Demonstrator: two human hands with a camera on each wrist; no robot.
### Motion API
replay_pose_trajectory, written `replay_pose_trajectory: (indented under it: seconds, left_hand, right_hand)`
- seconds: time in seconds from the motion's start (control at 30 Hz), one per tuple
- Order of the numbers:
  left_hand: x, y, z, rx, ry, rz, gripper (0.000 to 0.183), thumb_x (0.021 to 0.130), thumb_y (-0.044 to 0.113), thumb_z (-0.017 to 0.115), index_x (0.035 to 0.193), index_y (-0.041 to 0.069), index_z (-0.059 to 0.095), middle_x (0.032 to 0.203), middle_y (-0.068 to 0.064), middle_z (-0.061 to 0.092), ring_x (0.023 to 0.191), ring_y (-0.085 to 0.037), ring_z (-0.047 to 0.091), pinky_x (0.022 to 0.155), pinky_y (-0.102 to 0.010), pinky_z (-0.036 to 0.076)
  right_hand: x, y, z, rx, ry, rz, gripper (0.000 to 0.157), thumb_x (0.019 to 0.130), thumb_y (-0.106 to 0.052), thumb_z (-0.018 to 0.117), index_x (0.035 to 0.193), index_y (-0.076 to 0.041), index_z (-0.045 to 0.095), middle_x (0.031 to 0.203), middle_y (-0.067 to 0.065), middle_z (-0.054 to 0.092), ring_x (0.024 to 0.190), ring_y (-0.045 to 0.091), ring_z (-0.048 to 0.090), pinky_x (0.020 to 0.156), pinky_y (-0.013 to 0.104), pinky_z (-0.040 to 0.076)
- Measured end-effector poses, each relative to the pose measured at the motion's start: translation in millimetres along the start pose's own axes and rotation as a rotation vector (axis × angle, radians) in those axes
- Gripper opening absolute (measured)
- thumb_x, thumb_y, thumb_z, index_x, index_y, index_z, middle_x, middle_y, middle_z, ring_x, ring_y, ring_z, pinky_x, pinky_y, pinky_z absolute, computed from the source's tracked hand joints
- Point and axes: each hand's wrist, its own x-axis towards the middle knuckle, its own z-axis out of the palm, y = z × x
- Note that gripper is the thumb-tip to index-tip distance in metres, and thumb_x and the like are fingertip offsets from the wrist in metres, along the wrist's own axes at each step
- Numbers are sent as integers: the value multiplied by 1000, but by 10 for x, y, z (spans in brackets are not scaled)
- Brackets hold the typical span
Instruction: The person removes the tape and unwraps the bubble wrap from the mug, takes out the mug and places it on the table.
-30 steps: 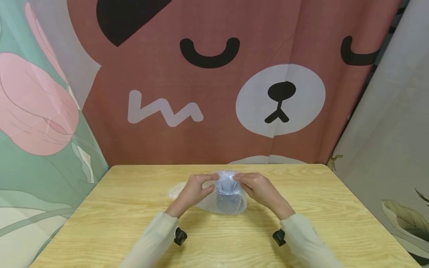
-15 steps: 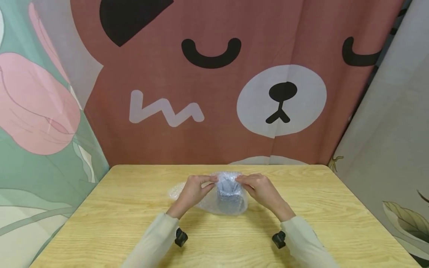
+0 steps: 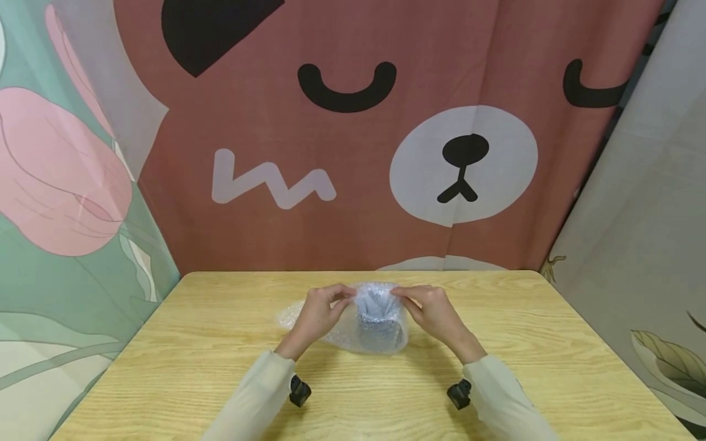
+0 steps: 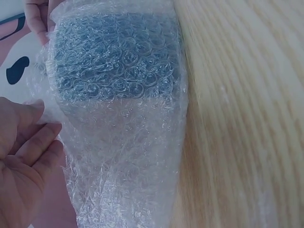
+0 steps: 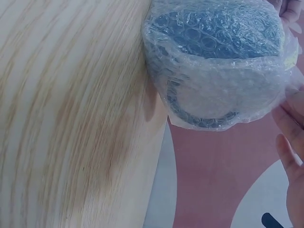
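A blue cup (image 3: pixel 379 332), apparently a mug with a curved handle at its right side, stands upright on the table, wrapped in clear bubble wrap (image 4: pixel 123 161). In the head view my left hand (image 3: pixel 318 312) pinches the upper left edge of the wrap between thumb and fingers. Opposite it, my right hand (image 3: pixel 434 312) pinches the upper right edge. The wrap rises above the cup's rim and folds inward over the opening. A loose tail of wrap trails to the left, behind my left wrist. The handle's outline shows through the wrap in the right wrist view.
The light wooden table (image 3: pixel 193 367) reaches back to a curtain (image 3: pixel 353 239) printed with a bear's face. Patterned curtains hang at both sides. A small black camera (image 3: pixel 299 391) sits on my left wrist, another black camera (image 3: pixel 459 394) on my right.
The left fingers and thumb have drawn closer together on the wrap's edge. The right fingertips have shifted slightly rightward along the rim. The cup has stayed in nearly the same place.
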Motion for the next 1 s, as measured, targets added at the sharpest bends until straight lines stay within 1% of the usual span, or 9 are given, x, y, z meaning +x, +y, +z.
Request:
replay_pose_trajectory:
  seconds: [0.17,0.37,0.5,0.57,0.63,0.7,0.8,1.0]
  left_hand:
    - [-1,-16,8,-55,-3,-65,10,88,-4,67,96,1,71,94,-9,72,88,-18,70,79,-24,54]
    - [-2,-21,13,-78,19,-94,9,89,-3,66,96,2,70,92,-7,71,88,-18,70,78,-24,54]
    - [12,-26,23,-81,43,-115,7,90,-3,66,94,1,69,90,-7,71,86,-20,70,76,-24,55]
    - [20,-29,29,-92,63,-138,6,90,-2,66,94,2,69,89,-7,71,84,-20,70,74,-25,56]
    - [33,-35,35,-114,85,-175,5,89,-1,67,93,2,70,89,-7,71,84,-20,70,73,-25,56]
    - [43,-39,35,-132,104,-207,4,89,0,67,92,2,70,90,-6,71,84,-20,70,72,-25,56]
    - [52,-41,29,-156,115,-246,4,90,1,68,92,2,70,90,-6,71,86,-20,69,73,-26,56]
    - [70,-62,26,-197,127,-289,4,90,3,68,93,1,70,90,-8,70,87,-23,69,74,-28,56]
  right_hand:
    - [3,-13,-4,13,13,43,20,80,1,76,99,-3,76,93,8,73,81,21,71,67,35,58]
    - [10,-6,17,49,52,93,18,81,1,76,98,-3,76,93,8,73,81,20,71,67,34,58]
    - [13,3,27,80,75,112,17,82,2,75,98,-2,76,92,8,73,72,15,70,62,31,57]
    - [15,-2,27,95,87,125,17,82,3,74,98,-2,75,91,8,74,68,12,69,59,29,57]
    - [21,-9,25,107,100,135,17,82,3,74,98,-2,75,90,8,74,65,11,68,58,27,56]
    - [27,-16,23,115,107,151,17,82,3,74,98,-2,75,91,7,74,66,11,69,58,26,56]
    - [33,-24,24,127,112,180,17,82,2,75,98,-2,75,91,7,74,70,13,70,60,29,57]
    - [38,-36,22,173,117,293,14,85,-2,74,99,-4,75,92,7,73,80,20,71,65,37,58]
